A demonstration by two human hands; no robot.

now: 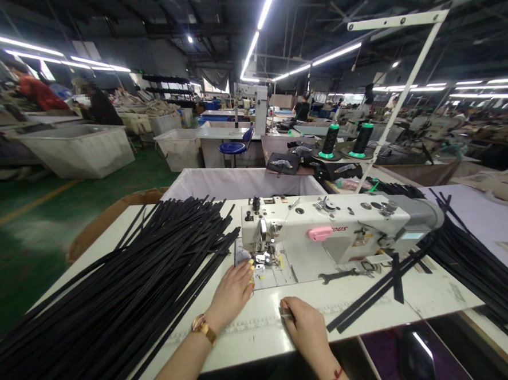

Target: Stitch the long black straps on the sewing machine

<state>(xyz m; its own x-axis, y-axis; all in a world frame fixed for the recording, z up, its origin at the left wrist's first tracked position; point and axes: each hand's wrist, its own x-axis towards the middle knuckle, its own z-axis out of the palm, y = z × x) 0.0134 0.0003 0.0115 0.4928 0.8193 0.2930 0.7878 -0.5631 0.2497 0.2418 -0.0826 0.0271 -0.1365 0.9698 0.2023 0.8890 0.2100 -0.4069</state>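
My left hand (233, 290) lies with its fingers stretched out on the bed of a white sewing machine (291, 239), fingertips close to the presser foot (263, 258). Just in front of the machine, my right hand (306, 325) is closed around a small metal tool (285, 313); most of it is hidden in the fingers, so its kind does not show. A large pile of black strips (127, 295) spreads over the table left of my left hand. A few loose black strips (364, 298) lie to the right of my right hand.
A wrench (339, 275) rests before the machine, and a printed ruler scale (256, 324) runs along the table (229, 352). More black strips (482, 262) hang at the right. Behind stand a white bin (245, 182) and thread cones (329, 141). A phone (417, 355) lies below right.
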